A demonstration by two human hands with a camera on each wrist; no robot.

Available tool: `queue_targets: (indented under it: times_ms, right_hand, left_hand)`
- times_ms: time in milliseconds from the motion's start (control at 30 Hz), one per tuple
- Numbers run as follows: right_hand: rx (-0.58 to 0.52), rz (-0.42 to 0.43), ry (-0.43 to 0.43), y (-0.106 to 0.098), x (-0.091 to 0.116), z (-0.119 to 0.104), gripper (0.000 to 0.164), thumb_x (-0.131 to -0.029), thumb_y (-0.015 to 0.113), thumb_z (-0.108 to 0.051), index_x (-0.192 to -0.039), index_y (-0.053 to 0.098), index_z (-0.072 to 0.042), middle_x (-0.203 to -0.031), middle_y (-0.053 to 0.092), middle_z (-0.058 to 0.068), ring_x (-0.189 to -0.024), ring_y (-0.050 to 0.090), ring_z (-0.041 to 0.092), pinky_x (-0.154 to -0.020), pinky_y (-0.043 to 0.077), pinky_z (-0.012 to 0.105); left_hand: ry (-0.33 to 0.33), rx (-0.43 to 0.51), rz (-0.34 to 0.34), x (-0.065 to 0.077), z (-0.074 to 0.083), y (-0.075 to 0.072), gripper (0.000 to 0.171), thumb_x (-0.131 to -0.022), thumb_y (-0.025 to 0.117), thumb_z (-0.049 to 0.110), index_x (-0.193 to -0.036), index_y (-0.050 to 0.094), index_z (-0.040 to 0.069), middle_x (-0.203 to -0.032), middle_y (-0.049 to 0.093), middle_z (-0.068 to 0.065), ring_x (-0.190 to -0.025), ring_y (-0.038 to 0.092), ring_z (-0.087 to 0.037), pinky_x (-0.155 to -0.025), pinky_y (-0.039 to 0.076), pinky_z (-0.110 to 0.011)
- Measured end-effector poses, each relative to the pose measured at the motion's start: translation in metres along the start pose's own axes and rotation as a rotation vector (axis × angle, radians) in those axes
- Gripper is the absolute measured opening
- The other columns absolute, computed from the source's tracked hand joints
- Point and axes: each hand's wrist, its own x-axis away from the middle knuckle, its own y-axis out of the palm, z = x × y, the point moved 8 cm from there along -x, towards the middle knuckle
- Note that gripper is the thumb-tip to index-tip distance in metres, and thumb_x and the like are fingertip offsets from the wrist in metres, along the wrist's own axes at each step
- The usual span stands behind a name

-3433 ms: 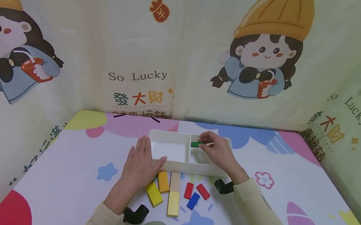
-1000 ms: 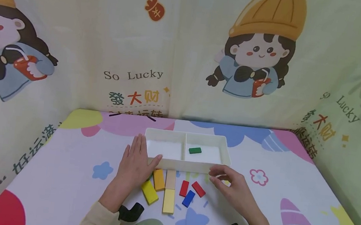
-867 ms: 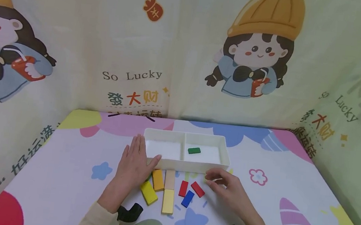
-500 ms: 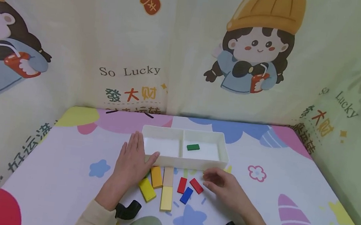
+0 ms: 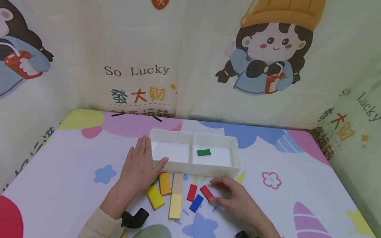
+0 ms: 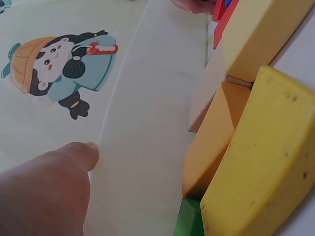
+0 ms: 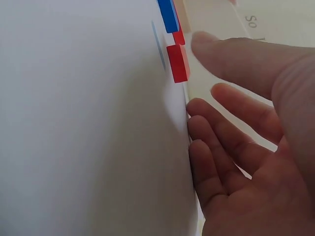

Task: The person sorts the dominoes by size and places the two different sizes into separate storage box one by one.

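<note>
My left hand [image 5: 136,171] lies with straight fingers against the left end of a white two-compartment box [image 5: 178,167], its thumb on the front wall. A small green block [image 5: 203,152] lies in the right compartment. My right hand [image 5: 236,197] hovers beside a small red block [image 5: 206,193], thumb and fingers parted around its near side. In the right wrist view a gap shows between the thumb [image 7: 204,46] and that red block [image 7: 178,63]. A second red block [image 5: 192,192] and a blue block [image 5: 196,203] lie just left of it.
Before the box lie larger blocks: yellow [image 5: 155,197], orange [image 5: 165,184], tan [image 5: 177,183] and pale yellow [image 5: 176,206]. A green block [image 6: 189,219] is partly hidden by my left hand in the head view. A printed curtain [image 5: 200,58] hangs behind the table.
My right hand has let go of the green block in the right compartment, drawn back toward me, then moved left to the red block with thumb and fingers spreading. My left hand stays at the box.
</note>
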Motion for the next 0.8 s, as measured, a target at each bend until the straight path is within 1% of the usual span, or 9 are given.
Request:
queue_targets:
  times_ms: [67,233,300,433,500,567,667,800]
  right_hand:
    - [0.022,0.004,-0.017,0.001,0.001,-0.002,0.043,-0.083,0.080,-0.023,-0.122,0.063,-0.020,-0.120,0.063,-0.005,-0.109,0.060,0.015,-0.097,0.053,0.027]
    - [0.080,0.023,-0.090,0.002,0.001,-0.007,0.048,-0.080,0.082,-0.018,-0.124,0.062,-0.019,-0.121,0.061,-0.005,-0.106,0.056,0.014,-0.095,0.053,0.030]
    - [0.091,0.017,-0.101,0.003,0.002,-0.008,0.049,-0.080,0.082,-0.016,-0.125,0.062,-0.018,-0.121,0.060,-0.005,-0.106,0.055,0.014,-0.096,0.053,0.030]
    - [0.096,0.010,-0.090,0.002,0.001,-0.009,0.047,-0.082,0.079,-0.011,-0.124,0.062,-0.018,-0.121,0.060,-0.004,-0.106,0.056,0.014,-0.094,0.054,0.028]
    - [0.085,0.013,-0.067,0.002,0.000,-0.008,0.045,-0.083,0.078,-0.009,-0.124,0.062,-0.019,-0.121,0.060,-0.005,-0.106,0.056,0.014,-0.094,0.054,0.027]
    - [0.081,0.017,-0.064,0.001,0.000,-0.009,0.044,-0.083,0.077,-0.008,-0.123,0.062,-0.018,-0.120,0.060,-0.004,-0.106,0.056,0.014,-0.094,0.054,0.027]
    - [0.080,0.025,-0.065,0.002,-0.001,-0.010,0.042,-0.083,0.078,-0.010,-0.121,0.063,-0.018,-0.119,0.060,-0.004,-0.104,0.055,0.015,-0.092,0.054,0.026]
    - [0.099,0.033,-0.072,0.004,-0.002,-0.012,0.040,-0.083,0.079,-0.014,-0.120,0.064,-0.017,-0.117,0.060,-0.002,-0.102,0.055,0.015,-0.089,0.053,0.025]
  left_hand:
    - [0.005,0.004,0.006,0.001,0.000,0.000,0.097,-0.097,0.046,0.058,-0.157,0.002,-0.004,-0.166,0.003,-0.023,-0.154,0.004,-0.039,-0.124,0.010,-0.058]
    - [0.013,0.018,0.022,0.001,0.000,-0.001,0.097,-0.097,0.047,0.058,-0.157,0.003,-0.004,-0.166,0.004,-0.023,-0.154,0.005,-0.039,-0.124,0.010,-0.059]
    - [0.010,0.015,0.017,0.001,0.000,0.000,0.097,-0.097,0.048,0.058,-0.157,0.002,-0.004,-0.166,0.004,-0.023,-0.154,0.005,-0.040,-0.124,0.010,-0.059]
    - [0.005,0.011,0.001,0.001,-0.001,0.001,0.098,-0.097,0.048,0.058,-0.157,0.001,-0.004,-0.166,0.003,-0.023,-0.154,0.004,-0.040,-0.124,0.009,-0.059]
    - [0.006,0.012,0.005,0.000,-0.001,0.000,0.097,-0.097,0.048,0.057,-0.157,0.002,-0.004,-0.166,0.003,-0.024,-0.154,0.005,-0.040,-0.124,0.009,-0.059]
    - [0.007,0.014,0.006,-0.001,-0.001,-0.001,0.097,-0.097,0.048,0.057,-0.157,0.002,-0.004,-0.166,0.003,-0.023,-0.154,0.005,-0.040,-0.124,0.009,-0.058]
    - [0.009,0.012,0.013,-0.001,0.000,-0.002,0.096,-0.097,0.049,0.056,-0.156,0.003,-0.005,-0.165,0.004,-0.024,-0.154,0.006,-0.040,-0.123,0.011,-0.059]
    - [0.007,0.007,0.005,-0.001,0.000,-0.002,0.096,-0.097,0.049,0.056,-0.156,0.004,-0.005,-0.165,0.005,-0.024,-0.154,0.006,-0.040,-0.123,0.012,-0.059]
